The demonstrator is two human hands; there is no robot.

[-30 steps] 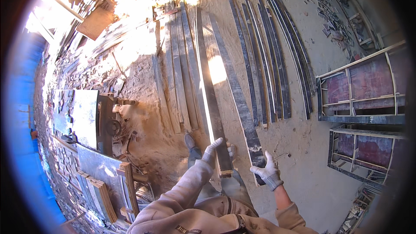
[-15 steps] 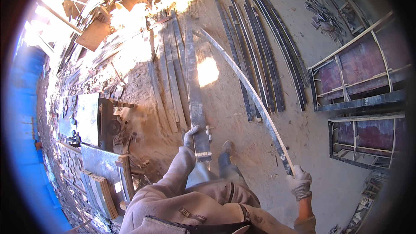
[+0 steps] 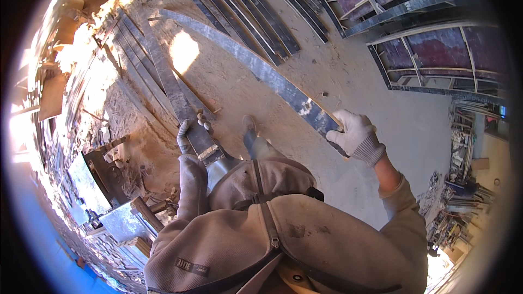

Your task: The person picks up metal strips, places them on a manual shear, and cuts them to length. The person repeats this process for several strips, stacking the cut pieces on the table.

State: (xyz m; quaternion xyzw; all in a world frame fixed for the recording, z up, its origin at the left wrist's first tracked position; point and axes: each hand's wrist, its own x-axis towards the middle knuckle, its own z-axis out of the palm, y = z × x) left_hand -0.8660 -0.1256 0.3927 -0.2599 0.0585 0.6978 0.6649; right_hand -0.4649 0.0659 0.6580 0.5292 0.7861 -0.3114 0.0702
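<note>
Nearest is the person's light brown zip-front jacket (image 3: 327, 228), with a grey trouser leg (image 3: 264, 149) and 1 dusty brown shoe (image 3: 249, 122) showing beyond its hem. The white-gloved left hand (image 3: 184, 137) is clamped on the near end of a long, flat, dark grey plank (image 3: 177, 98), its fingers visible along both edges. That plank runs from just in front of the person's body toward the upper left. The right hand (image 3: 357, 135), gloved alike (a strip of bare forearm (image 3: 387, 171) shows past the cuff), has its fingers closed on the near end of a 2nd long, blackish plank with pale scuffs (image 3: 256, 69). The latter also slants to the upper left; the far ends of the 2 planks come near each other, though whether they touch the sandy brown floor (image 3: 229, 103) I cannot tell. Farther off, several narrow, dark boards (image 3: 276, 28) lie side by side, and at the upper right are 2 reddish panels framed with pale strips (image 3: 430, 51).
</note>
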